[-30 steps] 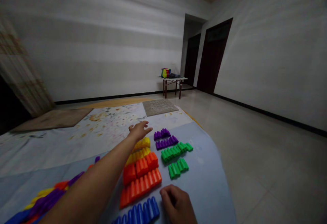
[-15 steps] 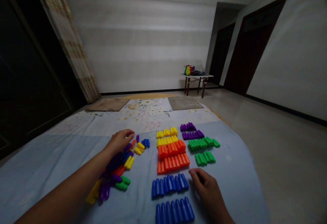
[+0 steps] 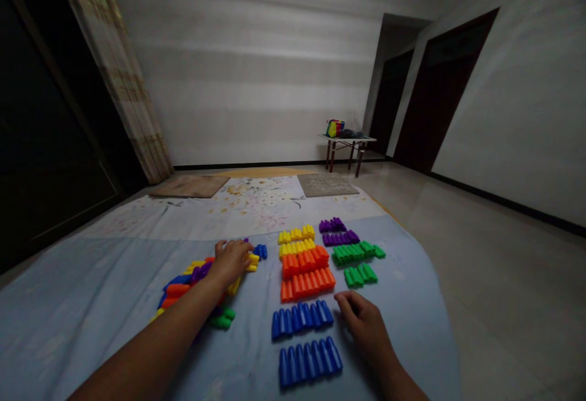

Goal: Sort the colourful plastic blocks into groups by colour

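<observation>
My left hand (image 3: 230, 262) reaches over the right edge of a mixed pile of coloured plastic bullet-shaped pieces (image 3: 176, 291). Its fingers are bent and slightly apart, with the tips by a purple piece (image 3: 246, 240) and some yellow pieces (image 3: 252, 261); no held piece shows. Just beyond lie small blue pieces (image 3: 260, 251). My right hand (image 3: 361, 321) rests on the blue cloth, thumb and index finger together with nothing visible between them. It is beside two rows of blue pieces (image 3: 302, 320). Farther back are rows of orange pieces (image 3: 307, 284) and yellow pieces (image 3: 296, 234).
Green pieces (image 3: 361, 274) and purple pieces (image 3: 340, 238) form rows at the right. Two flat boards (image 3: 190, 186) (image 3: 327, 185) lie at the far end of the cloth-covered surface. A small table (image 3: 348, 139) with a colourful bag stands by the wall.
My left hand has moved right and lowered over the yellow pieces, uncovering more of the pile behind it. The right hand stays by the blue rows. The view has shifted slightly.
</observation>
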A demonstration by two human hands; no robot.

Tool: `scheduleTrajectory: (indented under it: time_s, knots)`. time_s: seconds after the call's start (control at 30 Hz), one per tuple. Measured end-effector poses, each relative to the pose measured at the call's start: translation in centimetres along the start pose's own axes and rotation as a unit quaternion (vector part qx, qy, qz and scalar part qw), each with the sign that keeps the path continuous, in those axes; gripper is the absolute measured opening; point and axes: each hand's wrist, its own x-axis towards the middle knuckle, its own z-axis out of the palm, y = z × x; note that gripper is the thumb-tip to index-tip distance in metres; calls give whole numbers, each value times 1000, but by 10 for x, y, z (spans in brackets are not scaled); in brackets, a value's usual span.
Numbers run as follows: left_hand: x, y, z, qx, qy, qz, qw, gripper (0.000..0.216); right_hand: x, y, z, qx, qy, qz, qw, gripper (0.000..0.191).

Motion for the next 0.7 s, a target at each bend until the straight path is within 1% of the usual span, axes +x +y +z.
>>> scheduleTrajectory:
  time_s: [0.13,0.27,0.33,0.43,0.5,0.6,0.7]
  knots:
    - [-18,16,-9,13,12,17,1000,22,-1,0,0,-1,-3,1,1000,43]
    - [-31,23,-15,-7,-35,22,999,34,-1,-1,0,-6,-16,3,1000,41]
    - [-31,20,-18,-16,-47,17,999,40,-2,-2,0,-12,-21,5,1000,40]
    - [-28,12,-20,-19,-53,21,998,45,-2,-2,0,-16,-19,8,1000,39]
    - [-25,9,-20,-25,-77,27,996,47,-2,-2,-1,-17,-18,9,1000,39]
    - [-22,12,-18,-32,-113,33,993,49,-2,-2,-1,-16,-19,6,1000,38]
    - [-21,18,-14,-29,-129,47,990,49,-2,-2,-1,-7,-19,2,1000,39]
